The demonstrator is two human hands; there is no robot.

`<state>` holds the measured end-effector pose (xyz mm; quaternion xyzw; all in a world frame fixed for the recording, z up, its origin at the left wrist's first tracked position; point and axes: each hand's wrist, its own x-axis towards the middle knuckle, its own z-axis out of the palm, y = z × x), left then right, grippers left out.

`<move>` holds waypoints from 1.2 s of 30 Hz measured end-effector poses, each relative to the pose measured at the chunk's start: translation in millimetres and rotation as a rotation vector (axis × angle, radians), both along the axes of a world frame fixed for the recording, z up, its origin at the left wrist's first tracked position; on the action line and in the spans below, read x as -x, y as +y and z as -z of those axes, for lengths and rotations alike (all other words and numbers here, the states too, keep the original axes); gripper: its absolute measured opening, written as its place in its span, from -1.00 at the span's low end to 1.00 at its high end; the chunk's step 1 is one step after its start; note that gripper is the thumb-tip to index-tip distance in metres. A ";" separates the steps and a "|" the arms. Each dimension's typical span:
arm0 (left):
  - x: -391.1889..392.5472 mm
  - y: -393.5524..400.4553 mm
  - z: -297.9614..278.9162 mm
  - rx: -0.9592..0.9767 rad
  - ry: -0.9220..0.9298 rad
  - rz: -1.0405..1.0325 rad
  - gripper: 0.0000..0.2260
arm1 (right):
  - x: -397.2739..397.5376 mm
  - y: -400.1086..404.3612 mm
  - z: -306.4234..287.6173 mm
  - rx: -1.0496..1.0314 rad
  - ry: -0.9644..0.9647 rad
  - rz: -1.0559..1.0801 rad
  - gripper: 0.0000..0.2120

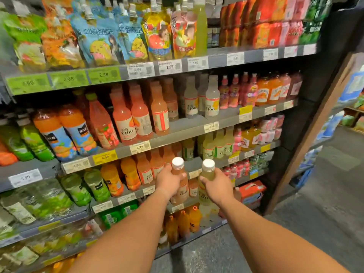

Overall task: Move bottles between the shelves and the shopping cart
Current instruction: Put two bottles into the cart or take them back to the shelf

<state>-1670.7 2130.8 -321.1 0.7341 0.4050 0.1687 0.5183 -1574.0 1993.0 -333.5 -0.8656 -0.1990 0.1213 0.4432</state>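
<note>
My left hand (pixel 168 181) grips a pink-orange juice bottle (pixel 180 191) with a white cap, held upright in front of the shelves. Beside it, my right hand (pixel 217 185) grips a pale yellow-green bottle (pixel 206 174) with a white cap, also upright. Both bottles hang in the air just before the grey shelf (pixel 194 166) that carries matching pink and yellow bottles. There is a bare gap on that shelf right behind the two caps. No shopping cart is in view.
Several grey shelves (pixel 177 131) full of juice bottles and drink pouches fill the left and centre. A dark upright post (pixel 307 123) ends the unit at the right. Grey floor (pixel 325 213) stretches to the right and below, with another rack (pixel 334 123) beyond.
</note>
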 end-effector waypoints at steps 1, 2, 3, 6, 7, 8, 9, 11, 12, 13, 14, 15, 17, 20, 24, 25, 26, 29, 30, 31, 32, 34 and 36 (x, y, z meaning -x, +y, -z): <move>-11.5 4.5 2.9 0.003 0.001 -0.011 -0.66 | -12.6 5.9 3.5 0.001 0.005 -0.018 -0.64; -23.3 9.0 6.2 0.003 -0.001 -0.028 -0.66 | -26.2 11.8 6.8 0.005 0.006 -0.039 -0.64; -36.5 13.8 10.0 0.000 -0.006 -0.050 -0.66 | -41.9 18.5 11.0 0.013 0.002 -0.065 -0.63; -76.7 27.7 19.3 -0.013 -0.019 -0.102 -0.63 | -89.4 37.6 22.3 0.033 -0.020 -0.130 -0.57; -90.8 32.8 23.2 -0.015 -0.021 -0.120 -0.63 | -105.6 44.5 25.8 0.037 -0.023 -0.157 -0.55; -103.9 37.9 28.0 -0.017 -0.022 -0.140 -0.62 | -120.6 51.7 29.2 0.037 -0.021 -0.187 -0.55; -116.4 43.0 32.3 -0.016 -0.025 -0.159 -0.61 | -135.3 59.2 32.4 0.033 -0.018 -0.216 -0.55; -140.0 52.8 41.0 -0.012 -0.017 -0.196 -0.61 | -163.4 74.7 39.2 0.033 -0.012 -0.272 -0.56; -150.8 57.9 45.4 -0.012 -0.011 -0.218 -0.61 | -176.1 82.8 42.3 0.039 -0.014 -0.300 -0.56; -160.7 63.2 50.1 -0.015 -0.002 -0.236 -0.60 | -187.8 91.0 45.3 0.046 -0.015 -0.325 -0.55; -170.0 68.1 54.5 -0.020 0.007 -0.247 -0.60 | -198.3 99.2 48.0 0.051 -0.015 -0.353 -0.54; -177.5 72.1 58.9 -0.022 0.021 -0.256 -0.61 | -207.3 107.1 50.9 0.056 -0.011 -0.382 -0.53; -190.2 78.8 66.7 -0.020 0.054 -0.279 -0.65 | -221.0 121.3 58.4 0.071 -0.001 -0.445 -0.52; -204.9 87.3 80.0 0.014 0.101 -0.308 -0.66 | -232.9 136.5 72.5 0.135 -0.012 -0.521 -0.57; -215.2 97.2 88.8 0.028 0.191 -0.318 -0.58 | -243.4 148.7 86.4 0.158 0.001 -0.523 -0.70; -216.2 99.6 89.7 0.035 0.219 -0.309 -0.58 | -245.8 151.9 87.0 0.166 0.021 -0.520 -0.73; -217.3 102.2 90.9 0.040 0.242 -0.296 -0.59 | -248.9 155.6 86.7 0.185 0.052 -0.516 -0.73; -221.5 107.8 91.6 0.054 0.302 -0.274 -0.52 | -261.1 166.0 84.1 0.254 0.160 -0.534 -0.67; -222.0 108.8 91.6 0.060 0.318 -0.274 -0.47 | -264.0 168.3 84.3 0.272 0.185 -0.542 -0.59; -221.9 109.1 92.2 0.059 0.323 -0.278 -0.43 | -265.5 169.8 84.9 0.281 0.195 -0.543 -0.50; -221.7 108.8 94.1 0.054 0.315 -0.287 -0.40 | -265.7 170.5 86.1 0.281 0.202 -0.539 -0.45; -221.6 104.2 100.0 0.056 0.273 -0.307 -0.36 | -263.5 170.3 90.6 0.273 0.198 -0.519 -0.37; -222.6 99.9 108.1 0.050 0.244 -0.325 -0.35 | -262.2 170.2 96.1 0.280 0.163 -0.509 -0.33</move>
